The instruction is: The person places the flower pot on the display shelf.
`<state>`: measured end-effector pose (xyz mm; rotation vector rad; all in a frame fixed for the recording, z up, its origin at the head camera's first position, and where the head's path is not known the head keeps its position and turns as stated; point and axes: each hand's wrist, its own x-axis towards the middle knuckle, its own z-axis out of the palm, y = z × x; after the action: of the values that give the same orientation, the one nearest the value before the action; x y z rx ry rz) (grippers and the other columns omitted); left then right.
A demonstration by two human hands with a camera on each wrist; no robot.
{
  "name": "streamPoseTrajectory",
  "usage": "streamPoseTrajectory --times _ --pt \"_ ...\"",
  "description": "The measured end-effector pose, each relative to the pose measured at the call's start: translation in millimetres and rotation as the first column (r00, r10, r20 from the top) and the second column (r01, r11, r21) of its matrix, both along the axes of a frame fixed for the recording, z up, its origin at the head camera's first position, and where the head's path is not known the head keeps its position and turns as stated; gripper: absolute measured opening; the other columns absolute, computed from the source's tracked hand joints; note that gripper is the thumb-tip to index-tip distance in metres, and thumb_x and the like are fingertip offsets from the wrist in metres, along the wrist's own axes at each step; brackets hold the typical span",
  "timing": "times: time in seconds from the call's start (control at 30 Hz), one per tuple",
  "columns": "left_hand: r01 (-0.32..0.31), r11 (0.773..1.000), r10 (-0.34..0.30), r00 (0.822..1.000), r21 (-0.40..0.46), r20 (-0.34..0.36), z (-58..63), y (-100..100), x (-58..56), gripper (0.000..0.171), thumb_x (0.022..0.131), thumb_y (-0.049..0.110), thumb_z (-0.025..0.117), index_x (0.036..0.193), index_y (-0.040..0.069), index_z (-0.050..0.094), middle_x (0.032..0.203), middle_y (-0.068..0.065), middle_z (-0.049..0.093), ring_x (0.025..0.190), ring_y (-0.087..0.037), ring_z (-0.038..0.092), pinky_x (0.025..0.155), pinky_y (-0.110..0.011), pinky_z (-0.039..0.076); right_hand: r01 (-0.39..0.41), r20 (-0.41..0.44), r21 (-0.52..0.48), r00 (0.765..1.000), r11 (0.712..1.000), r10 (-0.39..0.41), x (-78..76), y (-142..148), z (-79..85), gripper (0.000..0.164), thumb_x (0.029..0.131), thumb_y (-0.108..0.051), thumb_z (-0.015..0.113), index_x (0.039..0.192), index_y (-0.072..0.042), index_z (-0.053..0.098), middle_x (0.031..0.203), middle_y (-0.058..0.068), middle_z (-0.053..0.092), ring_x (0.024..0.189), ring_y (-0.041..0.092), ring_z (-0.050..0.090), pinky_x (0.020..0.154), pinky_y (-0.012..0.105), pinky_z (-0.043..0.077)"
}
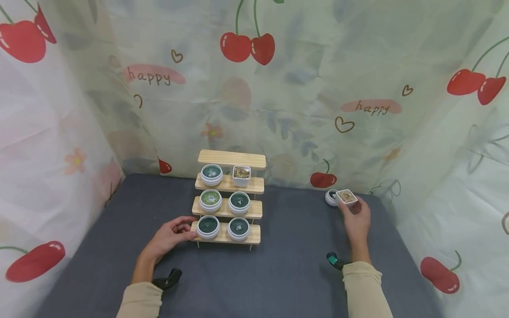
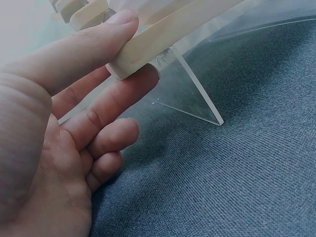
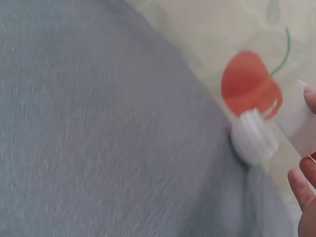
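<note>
A tiered display stand with pale wooden shelves [image 1: 254, 234] and clear supports stands on the dark cloth. My left hand [image 1: 170, 235] pinches the left end of its lowest shelf; in the left wrist view the thumb lies on top and a finger underneath the board [image 2: 148, 47]. My right hand [image 1: 357, 221] holds a small square white pot [image 1: 347, 197] with brown, grainy contents, at the right. In the right wrist view only part of this pot [image 3: 298, 121] shows. Just left of it is a round white pot [image 1: 332, 197], partly hidden by the square one.
Several round white pots with dark or green tops, such as one green-topped pot [image 1: 210, 199], stand on the shelves. Another square pot [image 1: 241, 176] is on the second shelf from the top. A cherry-print curtain [image 1: 294, 88] hangs behind and beside the dark tablecloth [image 1: 294, 274].
</note>
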<state>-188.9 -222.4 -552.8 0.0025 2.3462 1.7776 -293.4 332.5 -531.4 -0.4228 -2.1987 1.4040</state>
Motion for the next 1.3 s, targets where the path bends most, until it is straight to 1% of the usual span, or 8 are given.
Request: streamPoseTrajectory --times 0.3,0.4,0.53,0.73,0.87,0.97,1.13,1.3 --pt "-0.003 1.000 0.003 1.000 0.002 0.001 -1.1 0 -0.2 0.066 0.086 0.032 0.083 0.140 0.007 0.056 0.097 -0.005 0.066 0.086 -0.013 0.063 0.078 -0.026 0.050 -0.100 -0.037 -0.030 0.994 0.995 0.099 -0.4 -29 39.5 0.066 0.093 -0.030 0.075 0.149 -0.008 0.046 0.144 0.015 0.055 0.131 0.031 0.054 0.109 0.046 0.041" --pt "-0.004 1.000 0.004 1.000 0.001 0.002 -1.3 1 -0.4 0.065 0.086 0.032 0.083 0.140 0.007 0.056 0.097 -0.005 0.067 0.086 -0.013 0.063 0.079 -0.026 0.050 -0.135 -0.037 -0.044 0.990 0.990 0.134 0.6 -39 51.7 0.066 0.094 -0.032 0.074 0.150 -0.013 0.046 0.144 0.012 0.055 0.131 0.030 0.055 0.101 0.036 0.046" --pt "-0.004 1.000 0.004 1.000 0.000 0.004 -1.1 2 0.1 0.065 0.086 0.031 0.083 0.140 0.007 0.056 0.097 -0.005 0.067 0.086 -0.013 0.063 0.079 -0.025 0.050 -0.176 -0.098 -0.050 0.980 0.983 0.170 1.2 -53 66.0 0.063 0.094 -0.028 0.075 0.148 -0.012 0.048 0.138 0.013 0.056 0.125 0.033 0.058 0.090 0.021 0.044" --pt "-0.009 1.000 0.009 1.000 -0.001 0.008 -0.4 2 0.7 0.066 0.086 0.032 0.083 0.141 0.007 0.056 0.098 -0.005 0.067 0.086 -0.012 0.063 0.079 -0.025 0.050 -0.246 -0.173 -0.060 0.957 0.967 0.232 -0.4 -76 88.4 0.062 0.092 -0.023 0.077 0.146 -0.012 0.051 0.131 0.007 0.058 0.115 0.025 0.060 0.088 0.018 0.044" --pt "-0.004 1.000 0.004 1.000 -0.003 0.002 0.0 1 0.6 0.066 0.087 0.032 0.082 0.141 0.007 0.055 0.098 -0.006 0.067 0.087 -0.012 0.063 0.080 -0.025 0.049 -0.350 -0.218 -0.159 0.924 0.923 0.313 -1.9 -92 108.4 0.061 0.092 -0.015 0.077 0.146 -0.008 0.050 0.124 0.000 0.056 0.108 0.017 0.062 0.078 0.017 0.055" --pt "0.002 1.000 -0.002 1.000 -0.004 0.006 0.3 2 0.6 0.066 0.087 0.032 0.082 0.141 0.007 0.055 0.098 -0.006 0.067 0.086 -0.011 0.063 0.080 -0.026 0.049 -0.406 -0.225 -0.216 0.906 0.888 0.359 -1.2 -103 122.1 0.059 0.093 -0.014 0.076 0.145 -0.008 0.050 0.119 -0.003 0.055 0.103 0.012 0.064 0.069 0.018 0.057" --pt "-0.007 1.000 0.007 1.000 -0.013 0.007 1.0 2 0.5 0.066 0.087 0.033 0.082 0.141 0.008 0.055 0.098 -0.006 0.067 0.087 -0.012 0.062 0.079 -0.026 0.049 -0.457 -0.216 -0.129 0.879 0.880 0.425 -1.7 -123 139.5 0.058 0.093 -0.019 0.075 0.146 -0.010 0.051 0.122 -0.002 0.057 0.104 0.011 0.062 0.071 0.016 0.052" --pt "-0.009 1.000 0.009 1.000 -0.013 0.010 1.6 1 0.0 0.065 0.087 0.032 0.082 0.141 0.007 0.055 0.097 -0.005 0.067 0.086 -0.012 0.062 0.079 -0.026 0.049 -0.554 -0.238 -0.063 0.816 0.830 0.526 -9.4 -145 150.9 0.059 0.094 -0.017 0.075 0.146 -0.007 0.050 0.130 0.012 0.057 0.111 0.020 0.060 0.084 0.015 0.051"
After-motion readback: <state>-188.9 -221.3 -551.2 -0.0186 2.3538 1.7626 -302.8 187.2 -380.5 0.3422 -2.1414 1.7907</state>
